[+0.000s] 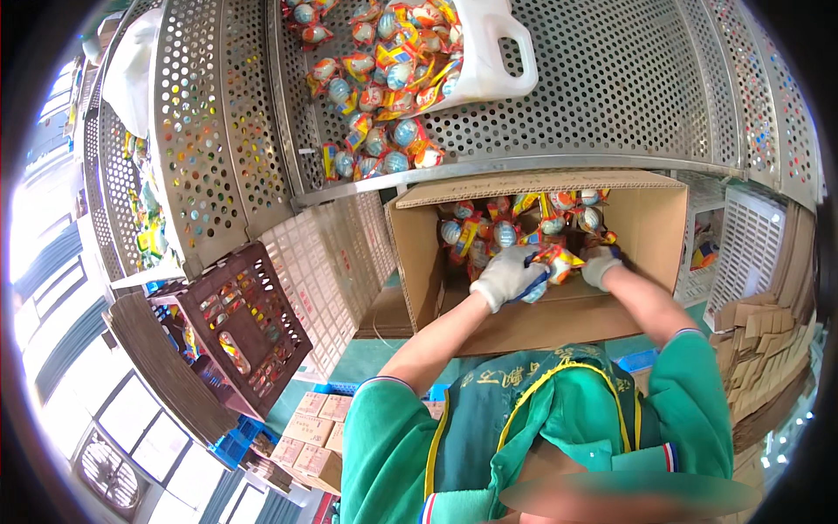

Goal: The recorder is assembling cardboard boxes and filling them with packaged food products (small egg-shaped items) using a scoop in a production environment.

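My left hand [509,276], in a white glove with blue parts, is inside an open cardboard box [524,324]. Its fingers curl around wrapped balls, one of them a red-and-yellow wrapped ball [560,267] at the fingertips. My right hand [598,266], gloved the same way, reaches into the right half of the box. Its fingers are partly hidden, so its grip is unclear. More wrapped balls [505,233] with blue, white and orange surfaces lie along the far side of the box.
Beyond the box stands a perforated metal table [589,85] with a metal lip. On it a white plastic jug [488,59] lies among loose wrapped balls [396,162]. A brown plastic crate [252,331] stands left, stacked cartons [308,429] lower left, and flattened cardboard [763,347] right.
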{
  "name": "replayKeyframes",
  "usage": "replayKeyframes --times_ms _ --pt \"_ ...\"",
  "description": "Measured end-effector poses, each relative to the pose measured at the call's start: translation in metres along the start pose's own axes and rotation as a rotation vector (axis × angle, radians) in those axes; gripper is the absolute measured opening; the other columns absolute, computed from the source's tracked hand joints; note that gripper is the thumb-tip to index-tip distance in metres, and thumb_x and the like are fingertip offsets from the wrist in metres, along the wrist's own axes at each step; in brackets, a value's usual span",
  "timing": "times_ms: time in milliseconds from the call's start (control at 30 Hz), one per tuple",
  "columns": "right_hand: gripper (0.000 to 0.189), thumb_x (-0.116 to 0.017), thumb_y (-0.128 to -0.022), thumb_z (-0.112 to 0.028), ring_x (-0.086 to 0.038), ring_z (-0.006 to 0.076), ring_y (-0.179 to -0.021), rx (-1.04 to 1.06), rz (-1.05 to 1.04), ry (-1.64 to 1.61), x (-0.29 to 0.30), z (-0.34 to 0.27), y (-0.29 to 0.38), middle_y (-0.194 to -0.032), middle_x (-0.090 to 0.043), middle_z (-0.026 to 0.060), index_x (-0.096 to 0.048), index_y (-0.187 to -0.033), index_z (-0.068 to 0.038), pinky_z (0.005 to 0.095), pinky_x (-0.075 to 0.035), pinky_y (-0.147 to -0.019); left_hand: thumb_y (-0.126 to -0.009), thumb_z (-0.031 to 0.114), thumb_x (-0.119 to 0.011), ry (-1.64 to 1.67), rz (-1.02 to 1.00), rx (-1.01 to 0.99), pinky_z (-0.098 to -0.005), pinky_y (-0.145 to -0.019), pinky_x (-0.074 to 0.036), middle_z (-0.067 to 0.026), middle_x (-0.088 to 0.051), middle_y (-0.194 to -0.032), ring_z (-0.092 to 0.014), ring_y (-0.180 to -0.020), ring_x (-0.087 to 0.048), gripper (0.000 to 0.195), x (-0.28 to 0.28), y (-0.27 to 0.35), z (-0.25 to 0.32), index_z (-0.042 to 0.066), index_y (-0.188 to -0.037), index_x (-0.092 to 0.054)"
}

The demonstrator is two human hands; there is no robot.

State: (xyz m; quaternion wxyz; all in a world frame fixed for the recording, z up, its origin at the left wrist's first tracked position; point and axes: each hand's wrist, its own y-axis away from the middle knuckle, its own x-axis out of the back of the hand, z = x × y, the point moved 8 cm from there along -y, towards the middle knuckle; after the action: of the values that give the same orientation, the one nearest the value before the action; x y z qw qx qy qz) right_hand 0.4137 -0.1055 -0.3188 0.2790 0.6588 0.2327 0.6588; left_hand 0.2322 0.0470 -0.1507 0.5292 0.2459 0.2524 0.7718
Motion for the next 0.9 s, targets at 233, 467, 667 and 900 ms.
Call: replayKeyframes --times_ms 233,467,667,900 --pt "0.037 -0.063 -0.080 -0.019 -0.062 0.0315 -0.085 0.411 0.246 -0.427 0.261 -0.105 -0.010 -0.096 -0.060 0.0143 -0.056 -0.116 -0.014 0.0411 -0.050 -0.072 -0.080 0.020 -0.056 0.470 0.223 -0.061 -0.0311 -0.071 -0.049 -0.0133 -0.065 -0.080 -0.017 -0.073 -0.061 0.036 0.054 0.101 -0.019 -0.005 -0.105 -0.060" --pt "0.032 -0.056 -0.078 -0.016 -0.061 0.0366 -0.099 0.299 0.165 -0.306 0.189 -0.141 -0.093 -0.108 -0.060 0.0270 -0.062 -0.104 0.001 0.0437 -0.049 -0.084 -0.089 0.026 -0.054 1.027 0.362 0.111 -0.0281 -0.054 -0.050 -0.0076 -0.064 -0.086 -0.014 -0.070 -0.062 0.035 0.044 0.138 -0.019 0.000 -0.112 -0.056" --pt "0.036 -0.060 -0.079 -0.021 -0.059 0.0345 -0.105 0.210 0.022 -0.193 0.205 -0.139 -0.095 -0.111 -0.061 0.0223 -0.061 -0.108 0.000 0.0424 -0.046 -0.091 -0.091 0.041 -0.047 1.757 0.430 0.243 -0.0352 -0.045 -0.045 -0.0001 -0.064 -0.088 -0.017 -0.070 -0.061 0.030 -0.002 0.102 -0.051 0.018 -0.110 -0.055" --pt "0.026 -0.047 -0.083 -0.007 -0.062 0.0344 -0.096 0.369 0.527 -0.604 0.198 -0.162 -0.109 -0.103 -0.065 0.0173 -0.065 -0.100 0.000 0.0462 -0.048 -0.086 -0.094 0.043 -0.036 1.924 0.626 0.310 -0.0296 -0.042 -0.042 -0.0012 -0.063 -0.078 -0.017 -0.058 -0.058 0.034 0.016 0.066 -0.066 0.016 -0.102 -0.056"
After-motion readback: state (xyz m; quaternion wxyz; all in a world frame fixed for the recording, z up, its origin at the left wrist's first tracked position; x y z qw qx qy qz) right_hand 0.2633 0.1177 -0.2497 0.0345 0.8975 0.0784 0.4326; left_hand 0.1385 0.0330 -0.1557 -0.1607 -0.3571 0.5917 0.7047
